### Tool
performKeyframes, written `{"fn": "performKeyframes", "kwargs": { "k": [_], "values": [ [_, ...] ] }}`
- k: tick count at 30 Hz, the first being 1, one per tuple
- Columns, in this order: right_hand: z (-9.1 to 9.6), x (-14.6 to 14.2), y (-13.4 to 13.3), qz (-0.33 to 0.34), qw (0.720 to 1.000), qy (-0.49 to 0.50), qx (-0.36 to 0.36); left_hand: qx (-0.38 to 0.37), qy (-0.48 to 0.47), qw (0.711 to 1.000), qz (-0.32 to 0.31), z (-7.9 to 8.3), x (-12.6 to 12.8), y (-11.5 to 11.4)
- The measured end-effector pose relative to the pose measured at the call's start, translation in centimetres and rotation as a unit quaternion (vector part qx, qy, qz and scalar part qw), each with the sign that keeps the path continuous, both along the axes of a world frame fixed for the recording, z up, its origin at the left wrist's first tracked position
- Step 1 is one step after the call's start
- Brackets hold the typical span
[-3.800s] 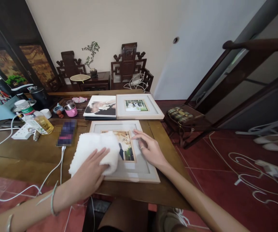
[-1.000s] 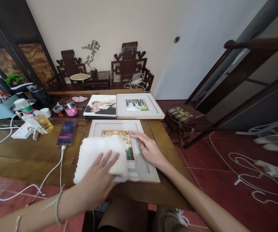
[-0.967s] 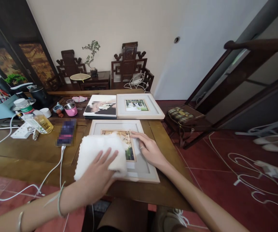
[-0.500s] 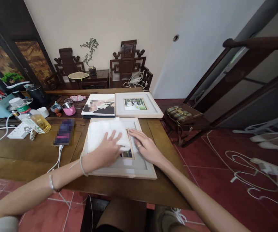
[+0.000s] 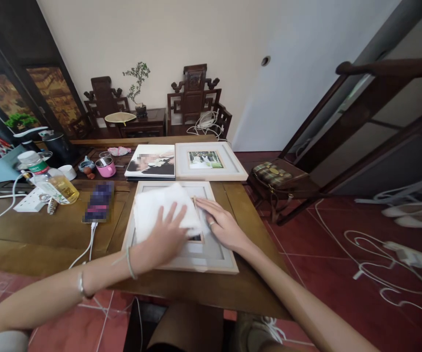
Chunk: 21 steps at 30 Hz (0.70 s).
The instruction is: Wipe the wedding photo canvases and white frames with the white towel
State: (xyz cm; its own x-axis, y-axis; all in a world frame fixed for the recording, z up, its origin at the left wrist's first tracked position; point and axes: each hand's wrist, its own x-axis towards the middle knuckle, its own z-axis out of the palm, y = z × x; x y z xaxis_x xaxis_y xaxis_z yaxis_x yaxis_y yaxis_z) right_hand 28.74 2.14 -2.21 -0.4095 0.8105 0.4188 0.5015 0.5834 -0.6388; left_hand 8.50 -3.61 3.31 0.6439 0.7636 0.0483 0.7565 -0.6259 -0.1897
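Observation:
A picture frame (image 5: 218,266) with a pale wooden edge lies flat near the table's front edge. My left hand (image 5: 169,239) presses a folded white cloth (image 5: 150,205) against its glass, fingers spread and slightly blurred. Most of the picture inside is covered by the cloth and hand; only a dark strip of it shows. On the frame's right side rests my right hand (image 5: 221,222), fingers stretched out flat beside the cloth and wearing a ring. Behind lie a second framed photo (image 5: 206,159) and a flat photo panel (image 5: 148,168), side by side.
To the left on the wooden table (image 5: 50,239) are a charging phone (image 5: 99,201), a bottle (image 5: 59,188), a power strip (image 5: 31,198) and a pink cup (image 5: 105,167). A chair with a plaid bag (image 5: 272,173) stands right. Cables (image 5: 383,274) trail over the tiled floor.
My left hand and the cloth have shifted slightly down and to the right over the glass. The right hand stays in place on the frame. The view has tilted a little.

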Motion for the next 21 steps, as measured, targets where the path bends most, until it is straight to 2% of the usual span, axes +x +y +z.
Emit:
{"fn": "performKeyframes", "kwargs": {
  "k": [5,7,9,12,16,19,21],
  "values": [
    [-0.6,0.1,0.1,-0.009,1.000,0.010,0.011,0.031,-0.009,0.999,0.042,-0.2,-0.2,6.3],
    [-0.7,0.1,0.1,-0.014,1.000,0.016,0.014,0.039,0.002,0.998,0.039,0.1,-0.1,7.6],
    [-0.7,0.2,0.1,-0.015,1.000,0.022,0.013,0.026,0.028,0.999,0.027,0.4,0.0,7.8],
    [-0.6,0.2,0.1,-0.009,0.999,0.030,0.005,-0.015,0.068,0.998,-0.004,0.9,0.1,5.6],
    [-0.4,0.1,0.0,-0.009,0.999,0.033,-0.005,-0.069,0.087,0.989,-0.096,2.8,0.1,-1.2],
    [-0.3,0.1,-0.1,-0.010,0.999,0.039,-0.007,-0.102,0.071,0.985,-0.118,4.2,0.4,-6.2],
    [-0.2,0.1,-0.1,-0.011,0.999,0.045,-0.005,-0.087,0.051,0.987,-0.123,4.3,0.7,-8.0]
  ]
}}
